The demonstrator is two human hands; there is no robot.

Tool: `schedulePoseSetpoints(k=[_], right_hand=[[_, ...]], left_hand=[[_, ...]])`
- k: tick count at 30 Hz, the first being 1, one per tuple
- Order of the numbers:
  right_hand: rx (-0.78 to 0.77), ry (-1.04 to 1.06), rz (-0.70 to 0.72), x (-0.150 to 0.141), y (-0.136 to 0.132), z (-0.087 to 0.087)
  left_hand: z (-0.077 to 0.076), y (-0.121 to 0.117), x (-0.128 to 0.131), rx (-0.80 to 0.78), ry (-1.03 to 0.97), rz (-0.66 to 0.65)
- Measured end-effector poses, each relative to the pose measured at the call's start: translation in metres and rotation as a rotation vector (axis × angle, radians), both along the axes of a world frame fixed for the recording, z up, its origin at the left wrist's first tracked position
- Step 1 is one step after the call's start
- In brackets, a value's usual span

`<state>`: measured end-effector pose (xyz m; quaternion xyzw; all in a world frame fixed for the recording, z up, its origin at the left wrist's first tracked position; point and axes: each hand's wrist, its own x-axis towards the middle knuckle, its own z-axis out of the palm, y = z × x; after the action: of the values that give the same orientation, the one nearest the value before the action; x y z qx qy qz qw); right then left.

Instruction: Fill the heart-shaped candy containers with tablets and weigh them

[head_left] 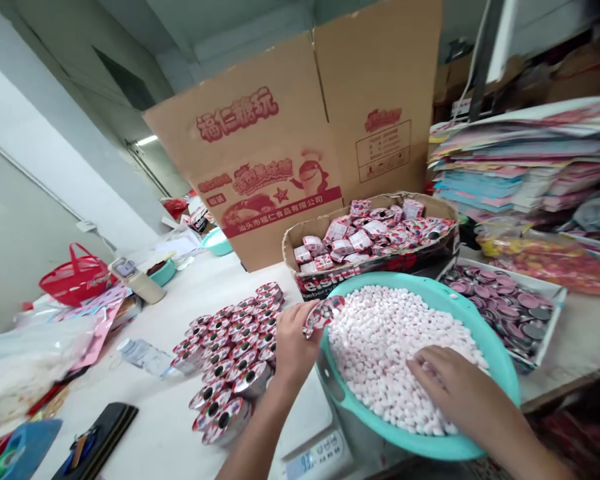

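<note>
My left hand (295,340) grips a small round candy container (324,315) with a red, white and dark printed wrap, tilted over the near left rim of a turquoise basin (500,387). White and pale pink candies (380,340) fill the basin. In them rests my right hand (445,383), fingers bent together among the pieces, the fingertips partly hidden. Left of my left wrist, rows of similar printed containers (250,379) stand upright, with dark round openings on top. Below that forearm is a white digital scale (305,427) with a lit display.
Behind the basin sits a cut-down carton (320,283) of wrapped containers, backed by a tall cardboard box (275,147). To the right lies a white tray (550,320) of pink and grey discs. A plastic bottle (145,357) and a dark wallet-like case (100,440) lie left.
</note>
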<state>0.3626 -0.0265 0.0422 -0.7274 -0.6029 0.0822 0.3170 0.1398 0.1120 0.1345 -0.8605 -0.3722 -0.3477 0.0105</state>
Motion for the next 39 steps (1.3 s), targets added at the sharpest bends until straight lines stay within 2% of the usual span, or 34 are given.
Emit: schedulePoseSetpoints(k=[5,10,16,20,24,30,34,39], right_hand=[[0.034,0.009,0.002,-0.002,0.001,0.002],[0.008,0.030,-0.018,-0.001,0.000,0.006],[-0.012,0.045,0.003,0.000,-0.001,0.012],[-0.053,0.046,0.007,0.001,-0.003,0.013],[-0.077,0.046,0.003,0.001,-0.003,0.015],[-0.068,0.020,-0.002,0.003,-0.002,0.016],[-0.042,-0.002,-0.003,0.003,-0.003,0.015],[-0.050,-0.008,-0.024,0.002,-0.005,0.017]], left_hand=[[-0.022,0.025,0.034,-0.027,0.116,-0.038],[-0.019,0.027,0.046,-0.012,0.170,-0.073],[-0.015,0.025,0.048,0.036,0.204,-0.060],[-0.018,0.027,0.047,0.084,0.210,-0.038],[-0.025,0.027,0.047,0.047,0.228,-0.026],[-0.026,0.020,0.043,0.059,0.138,0.014],[-0.027,0.021,0.045,-0.024,0.109,0.040],[-0.029,0.018,0.049,-0.155,-0.082,0.041]])
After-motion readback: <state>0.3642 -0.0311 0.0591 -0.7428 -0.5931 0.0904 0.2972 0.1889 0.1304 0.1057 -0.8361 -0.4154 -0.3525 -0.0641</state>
